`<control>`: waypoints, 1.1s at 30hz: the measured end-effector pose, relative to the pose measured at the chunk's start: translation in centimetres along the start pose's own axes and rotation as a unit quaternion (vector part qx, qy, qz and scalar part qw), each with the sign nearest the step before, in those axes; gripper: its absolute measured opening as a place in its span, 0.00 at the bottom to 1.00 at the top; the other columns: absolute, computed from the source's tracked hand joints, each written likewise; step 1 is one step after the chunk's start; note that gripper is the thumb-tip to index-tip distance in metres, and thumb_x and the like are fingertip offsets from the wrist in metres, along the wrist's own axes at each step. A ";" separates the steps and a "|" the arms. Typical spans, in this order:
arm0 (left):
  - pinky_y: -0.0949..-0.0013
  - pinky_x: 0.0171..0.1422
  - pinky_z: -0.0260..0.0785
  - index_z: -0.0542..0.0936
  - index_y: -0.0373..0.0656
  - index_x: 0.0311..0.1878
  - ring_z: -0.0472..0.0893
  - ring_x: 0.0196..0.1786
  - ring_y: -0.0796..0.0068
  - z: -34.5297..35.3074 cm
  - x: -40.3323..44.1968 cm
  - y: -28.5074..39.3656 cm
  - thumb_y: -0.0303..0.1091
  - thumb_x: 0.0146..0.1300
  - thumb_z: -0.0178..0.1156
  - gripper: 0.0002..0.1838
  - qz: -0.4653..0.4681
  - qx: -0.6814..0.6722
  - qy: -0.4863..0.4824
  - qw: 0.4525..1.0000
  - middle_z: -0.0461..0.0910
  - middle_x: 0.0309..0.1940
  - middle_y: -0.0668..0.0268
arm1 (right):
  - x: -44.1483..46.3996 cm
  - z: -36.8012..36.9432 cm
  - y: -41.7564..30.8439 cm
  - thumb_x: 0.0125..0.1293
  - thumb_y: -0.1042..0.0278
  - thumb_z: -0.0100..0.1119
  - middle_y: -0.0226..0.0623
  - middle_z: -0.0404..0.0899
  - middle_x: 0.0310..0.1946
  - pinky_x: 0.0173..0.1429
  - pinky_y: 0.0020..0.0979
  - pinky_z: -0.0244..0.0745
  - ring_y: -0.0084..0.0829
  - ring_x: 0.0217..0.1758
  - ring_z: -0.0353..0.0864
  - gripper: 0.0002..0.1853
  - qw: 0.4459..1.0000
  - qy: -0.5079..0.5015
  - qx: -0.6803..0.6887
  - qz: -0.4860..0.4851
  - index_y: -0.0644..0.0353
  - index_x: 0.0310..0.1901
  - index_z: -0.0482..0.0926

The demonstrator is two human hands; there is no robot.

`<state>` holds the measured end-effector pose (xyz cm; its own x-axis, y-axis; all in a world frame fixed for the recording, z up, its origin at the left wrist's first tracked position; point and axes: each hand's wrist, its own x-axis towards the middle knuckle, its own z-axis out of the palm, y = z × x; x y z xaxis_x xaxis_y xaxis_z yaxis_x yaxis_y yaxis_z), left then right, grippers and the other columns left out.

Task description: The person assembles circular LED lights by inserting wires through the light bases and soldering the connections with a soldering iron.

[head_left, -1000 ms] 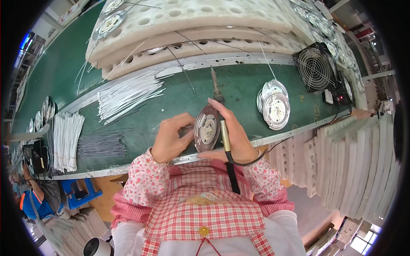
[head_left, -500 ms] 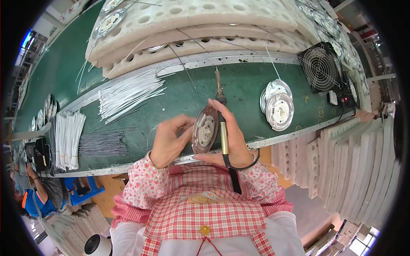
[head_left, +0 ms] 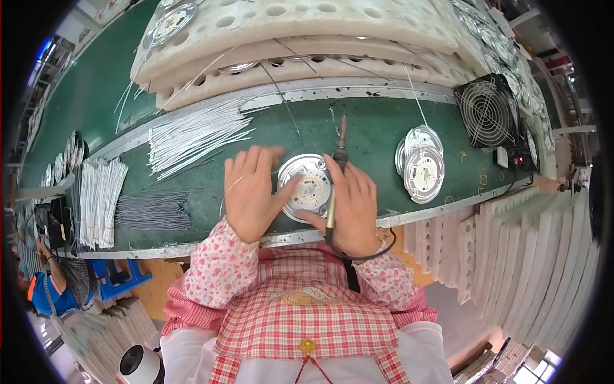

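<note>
My right hand (head_left: 355, 205) holds a soldering iron (head_left: 341, 137), its tip pointing away from me and its cable looping by the wrist. The same hand's thumb and forefinger are at the right edge of a round silver LED lamp plate (head_left: 291, 176), whose lit-up-looking face with a pale board is turned upward. My left hand (head_left: 251, 192) is at the plate's left side, fingers stretched out and apart, thumb reaching over its face. A thin white wire (head_left: 223, 203) curves beside the left hand; where it ends is hidden.
White wires (head_left: 192, 141) and dark wires (head_left: 153, 212) lie left on the green bench (head_left: 268, 131). More lamp plates (head_left: 424, 176) overlap at right, near a black fan (head_left: 487, 110). Pale perforated boards (head_left: 294, 48) are stacked behind. A person (head_left: 54, 281) sits far left.
The lamp plate has turned from nearly edge-on to face up. My left hand has opened from a pinch, its fingers now extended. The soldering iron stays in my right hand.
</note>
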<state>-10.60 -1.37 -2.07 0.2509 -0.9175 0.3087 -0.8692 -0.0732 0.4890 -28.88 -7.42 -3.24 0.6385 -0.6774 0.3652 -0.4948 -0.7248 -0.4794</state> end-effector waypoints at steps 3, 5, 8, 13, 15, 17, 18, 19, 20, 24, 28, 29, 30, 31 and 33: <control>0.58 0.44 0.61 0.75 0.45 0.36 0.76 0.38 0.61 -0.9 -1.3 0.4 0.30 0.51 0.72 0.14 0.075 0.007 -0.047 0.996 0.73 0.32 0.64 | -0.8 -0.2 0.8 0.51 0.54 0.77 0.45 0.75 0.50 0.58 0.45 0.67 0.48 0.55 0.75 0.33 0.999 0.028 0.018 -0.016 0.55 0.59 0.78; 0.59 0.45 0.62 0.74 0.46 0.36 0.76 0.38 0.62 -1.1 -2.0 1.8 0.29 0.53 0.69 0.12 0.127 -0.021 -0.102 0.986 0.74 0.32 0.64 | -0.8 -1.2 0.2 0.50 0.57 0.77 0.42 0.74 0.45 0.53 0.44 0.68 0.46 0.51 0.75 0.24 0.996 0.017 0.079 -0.021 0.53 0.50 0.82; 0.59 0.46 0.63 0.75 0.45 0.39 0.77 0.38 0.62 -1.0 -2.5 2.9 0.32 0.55 0.69 0.12 0.113 -0.072 -0.122 0.983 0.75 0.32 0.64 | -1.1 -1.1 0.1 0.48 0.66 0.77 0.39 0.71 0.37 0.46 0.41 0.68 0.44 0.43 0.74 0.15 0.988 -0.005 0.138 -0.073 0.53 0.39 0.84; 0.58 0.50 0.62 0.77 0.43 0.36 0.77 0.37 0.61 -4.1 -3.4 0.2 0.33 0.60 0.68 0.09 0.117 -0.055 -0.145 0.981 0.76 0.30 0.65 | -1.3 -2.9 2.4 0.50 0.73 0.74 0.39 0.71 0.32 0.40 0.40 0.68 0.44 0.37 0.73 0.11 0.990 -0.013 0.117 -0.075 0.57 0.36 0.83; 0.58 0.51 0.61 0.76 0.42 0.31 0.76 0.35 0.60 -4.6 -4.0 -0.9 0.29 0.59 0.68 0.08 0.086 -0.043 -0.116 0.989 0.75 0.27 0.65 | -1.7 -3.6 3.2 0.57 0.78 0.66 0.42 0.81 0.34 0.40 0.36 0.75 0.41 0.36 0.81 0.07 0.976 -0.016 0.215 0.013 0.61 0.39 0.84; 0.59 0.53 0.60 0.76 0.43 0.27 0.77 0.35 0.64 -4.1 -3.7 -0.5 0.27 0.57 0.69 0.10 0.043 -0.061 -0.054 0.996 0.78 0.28 0.67 | -1.0 -5.8 1.7 0.61 0.80 0.62 0.44 0.86 0.35 0.41 0.33 0.78 0.38 0.36 0.86 0.07 0.923 -0.010 0.350 0.158 0.63 0.41 0.84; 0.60 0.53 0.60 0.76 0.43 0.26 0.78 0.35 0.66 -3.6 -3.6 -0.3 0.27 0.57 0.70 0.10 0.041 -0.058 -0.032 0.997 0.80 0.29 0.68 | -0.9 -7.0 2.1 0.64 0.79 0.59 0.44 0.88 0.38 0.41 0.29 0.80 0.32 0.37 0.89 0.11 0.943 -0.065 0.298 0.131 0.65 0.47 0.84; 0.60 0.53 0.60 0.76 0.43 0.26 0.78 0.35 0.67 -3.1 -3.3 0.0 0.26 0.56 0.70 0.10 0.039 -0.056 -0.009 0.998 0.81 0.29 0.69 | -1.2 -7.0 2.4 0.64 0.79 0.60 0.43 0.88 0.36 0.39 0.29 0.79 0.31 0.34 0.89 0.11 0.950 -0.063 0.287 0.109 0.65 0.48 0.83; 0.60 0.54 0.60 0.76 0.44 0.25 0.80 0.34 0.72 -2.5 -3.0 0.2 0.24 0.54 0.71 0.11 0.047 -0.055 0.006 0.997 0.82 0.30 0.72 | -1.5 -6.7 2.8 0.64 0.79 0.60 0.42 0.88 0.34 0.37 0.28 0.79 0.31 0.32 0.88 0.11 0.956 -0.061 0.274 0.088 0.65 0.48 0.82; 0.59 0.53 0.62 0.77 0.46 0.25 0.83 0.37 0.74 -0.9 -2.1 1.1 0.23 0.52 0.71 0.11 0.086 -0.052 0.024 0.995 0.83 0.31 0.73 | -1.2 -5.9 2.8 0.65 0.77 0.62 0.38 0.85 0.25 0.30 0.27 0.75 0.28 0.23 0.85 0.08 0.945 -0.074 0.302 0.097 0.64 0.45 0.83; 0.59 0.52 0.62 0.76 0.46 0.25 0.83 0.37 0.74 -0.1 -2.0 1.0 0.23 0.52 0.71 0.11 0.104 -0.040 0.029 0.993 0.83 0.31 0.73 | -0.8 -5.2 2.9 0.66 0.76 0.62 0.35 0.83 0.20 0.28 0.26 0.73 0.26 0.21 0.84 0.07 0.944 -0.086 0.306 0.084 0.64 0.44 0.82; 0.59 0.52 0.62 0.76 0.46 0.25 0.83 0.37 0.74 0.1 -2.0 0.9 0.23 0.51 0.71 0.11 0.106 -0.037 0.032 0.993 0.83 0.31 0.73 | -0.8 -5.0 3.0 0.66 0.76 0.61 0.35 0.82 0.20 0.27 0.26 0.73 0.26 0.21 0.84 0.07 0.944 -0.086 0.307 0.080 0.64 0.44 0.82; 0.58 0.52 0.62 0.76 0.46 0.25 0.82 0.36 0.74 0.2 -1.9 0.9 0.23 0.51 0.71 0.11 0.109 -0.033 0.035 0.993 0.82 0.31 0.74 | -0.7 -4.8 3.0 0.66 0.76 0.61 0.35 0.82 0.20 0.27 0.26 0.73 0.26 0.20 0.83 0.07 0.944 -0.085 0.308 0.076 0.64 0.44 0.82; 0.58 0.52 0.63 0.76 0.46 0.26 0.82 0.36 0.74 0.3 -1.9 0.9 0.24 0.51 0.71 0.11 0.114 -0.022 0.036 0.993 0.82 0.31 0.74 | -0.7 -4.7 3.1 0.66 0.76 0.61 0.34 0.81 0.19 0.27 0.26 0.72 0.25 0.20 0.83 0.07 0.945 -0.084 0.309 0.072 0.64 0.44 0.82; 0.58 0.52 0.63 0.75 0.46 0.26 0.82 0.36 0.74 0.3 -1.9 0.9 0.24 0.51 0.72 0.12 0.124 0.000 0.037 0.992 0.80 0.30 0.74 | -0.7 -4.9 3.0 0.68 0.75 0.59 0.35 0.82 0.20 0.27 0.25 0.72 0.24 0.21 0.83 0.07 0.939 -0.100 0.317 0.093 0.65 0.45 0.81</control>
<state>-11.96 0.14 -2.50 0.0609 -0.8759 0.4786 -0.9078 0.1507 0.3913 -33.73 -9.77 -1.05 0.7049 -0.7019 0.1025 -0.1981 -0.3335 -0.9217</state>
